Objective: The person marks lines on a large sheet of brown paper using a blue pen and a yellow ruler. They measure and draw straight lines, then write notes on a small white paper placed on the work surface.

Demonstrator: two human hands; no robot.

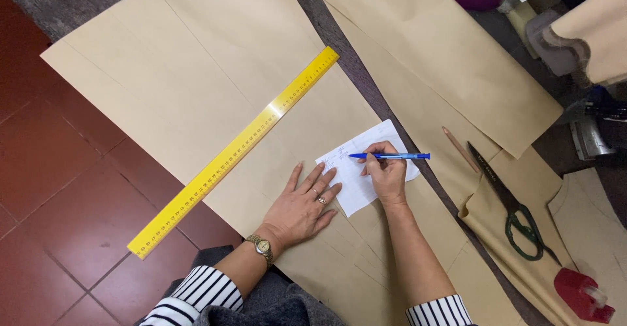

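Fingers of your right hand (386, 177) pinch a blue plastic pen (390, 157), tip on the small white paper slip (368, 168) lying on the tan kraft pattern paper (215, 71). Your left hand (304, 205) lies flat and open, fingertips pinning the slip's left edge; keep pressing it there, I'd say, so it cannot slide. A long yellow ruler (235, 151) lies left.

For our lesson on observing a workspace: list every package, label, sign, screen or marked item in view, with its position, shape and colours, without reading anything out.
No packages, signs or screens show; only marked items:
White paper slip: on the brown pattern paper, partly under the left hand; roughly rectangular, with small blue handwriting where the right hand holds a blue pen.
Yellow ruler: lying diagonally across the brown paper and onto the red floor; long, flat, with dark markings.
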